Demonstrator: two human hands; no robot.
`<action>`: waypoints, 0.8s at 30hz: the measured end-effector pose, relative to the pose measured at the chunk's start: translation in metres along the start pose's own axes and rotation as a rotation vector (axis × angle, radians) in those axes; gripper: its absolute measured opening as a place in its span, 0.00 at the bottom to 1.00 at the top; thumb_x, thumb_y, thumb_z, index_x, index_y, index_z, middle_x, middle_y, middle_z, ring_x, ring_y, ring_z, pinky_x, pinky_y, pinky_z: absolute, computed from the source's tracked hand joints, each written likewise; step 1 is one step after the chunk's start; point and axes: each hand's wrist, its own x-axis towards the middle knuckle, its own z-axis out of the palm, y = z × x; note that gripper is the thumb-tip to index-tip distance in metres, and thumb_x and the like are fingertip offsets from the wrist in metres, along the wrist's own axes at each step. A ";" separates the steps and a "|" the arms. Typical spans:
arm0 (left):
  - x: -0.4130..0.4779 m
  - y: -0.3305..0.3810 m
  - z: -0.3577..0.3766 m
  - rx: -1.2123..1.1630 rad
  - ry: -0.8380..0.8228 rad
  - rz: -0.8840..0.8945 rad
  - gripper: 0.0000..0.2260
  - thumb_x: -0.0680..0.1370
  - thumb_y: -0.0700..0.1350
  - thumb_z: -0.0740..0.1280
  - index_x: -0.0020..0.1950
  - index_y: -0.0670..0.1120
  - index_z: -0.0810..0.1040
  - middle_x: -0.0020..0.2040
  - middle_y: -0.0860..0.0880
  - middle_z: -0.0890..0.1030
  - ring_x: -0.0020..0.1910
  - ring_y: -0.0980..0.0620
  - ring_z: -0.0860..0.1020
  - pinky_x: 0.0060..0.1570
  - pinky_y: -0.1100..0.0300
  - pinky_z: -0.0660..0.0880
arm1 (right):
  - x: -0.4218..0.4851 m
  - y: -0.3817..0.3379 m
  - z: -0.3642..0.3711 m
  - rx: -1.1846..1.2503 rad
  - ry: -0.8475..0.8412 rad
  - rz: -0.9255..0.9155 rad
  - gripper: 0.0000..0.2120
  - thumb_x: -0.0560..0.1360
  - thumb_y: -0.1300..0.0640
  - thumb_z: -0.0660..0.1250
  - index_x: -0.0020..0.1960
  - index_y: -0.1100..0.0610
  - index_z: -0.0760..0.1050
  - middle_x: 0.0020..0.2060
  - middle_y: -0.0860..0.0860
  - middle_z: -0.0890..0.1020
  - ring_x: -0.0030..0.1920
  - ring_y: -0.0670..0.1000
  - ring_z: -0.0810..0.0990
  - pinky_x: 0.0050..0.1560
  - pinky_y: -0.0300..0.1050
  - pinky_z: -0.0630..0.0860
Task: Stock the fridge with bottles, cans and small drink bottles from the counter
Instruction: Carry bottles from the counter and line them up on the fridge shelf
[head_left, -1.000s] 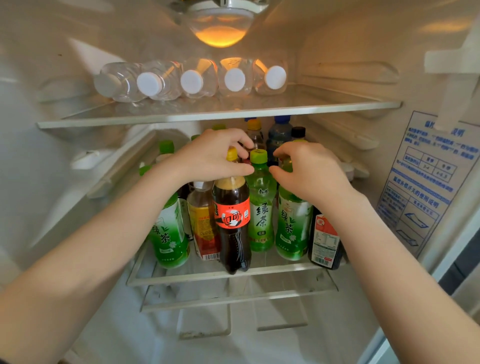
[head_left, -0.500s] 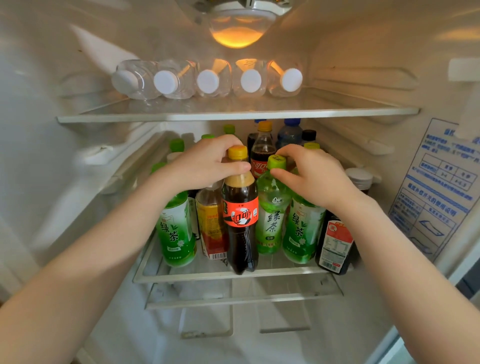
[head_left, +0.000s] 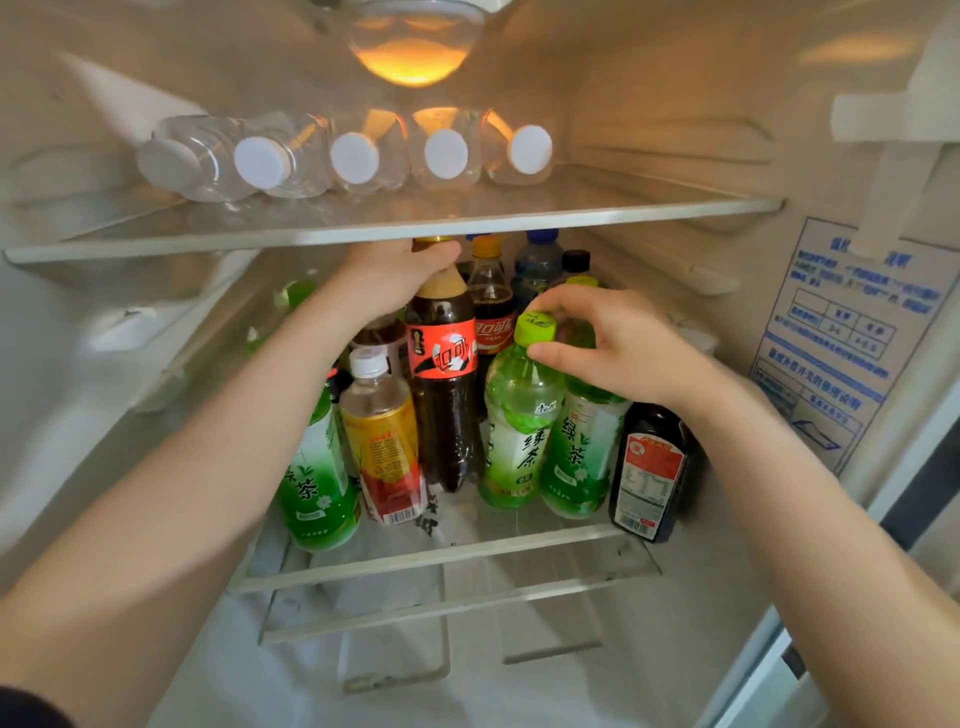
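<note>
Looks into an open fridge. Grips with the left hand (head_left: 395, 275) the neck of a tall cola bottle (head_left: 444, 395), just under the upper shelf (head_left: 415, 226). Pinches with the right hand (head_left: 618, 348) the yellow-green cap (head_left: 535, 327) of a green tea bottle (head_left: 519, 431) just beside it. Shows both among other upright bottles on the middle shelf (head_left: 441, 556); above, five clear water bottles (head_left: 358, 156) lying caps forward under a lit lamp (head_left: 413, 57).

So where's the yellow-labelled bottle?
Head view, second shelf, front left: the yellow-labelled bottle stands between a green tea bottle and the cola bottle the left hand grips.
</note>
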 end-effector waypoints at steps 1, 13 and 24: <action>0.003 -0.002 0.003 0.002 0.026 0.002 0.15 0.78 0.56 0.64 0.61 0.50 0.77 0.54 0.54 0.78 0.51 0.56 0.75 0.50 0.60 0.71 | 0.001 0.001 0.000 0.008 0.002 0.001 0.17 0.73 0.51 0.70 0.59 0.56 0.76 0.49 0.49 0.82 0.45 0.48 0.80 0.51 0.50 0.76; 0.012 -0.013 0.030 0.157 0.281 0.198 0.12 0.80 0.51 0.61 0.54 0.44 0.75 0.38 0.52 0.75 0.35 0.54 0.72 0.34 0.62 0.66 | 0.000 0.002 -0.001 0.117 -0.008 0.010 0.12 0.71 0.53 0.72 0.54 0.51 0.77 0.44 0.42 0.81 0.40 0.40 0.78 0.48 0.46 0.77; 0.021 -0.020 0.039 0.172 0.037 0.226 0.05 0.78 0.51 0.65 0.46 0.51 0.72 0.37 0.56 0.75 0.36 0.56 0.73 0.33 0.63 0.64 | 0.003 0.004 0.000 0.054 -0.001 -0.011 0.14 0.72 0.52 0.70 0.57 0.52 0.77 0.45 0.40 0.79 0.42 0.30 0.74 0.46 0.34 0.73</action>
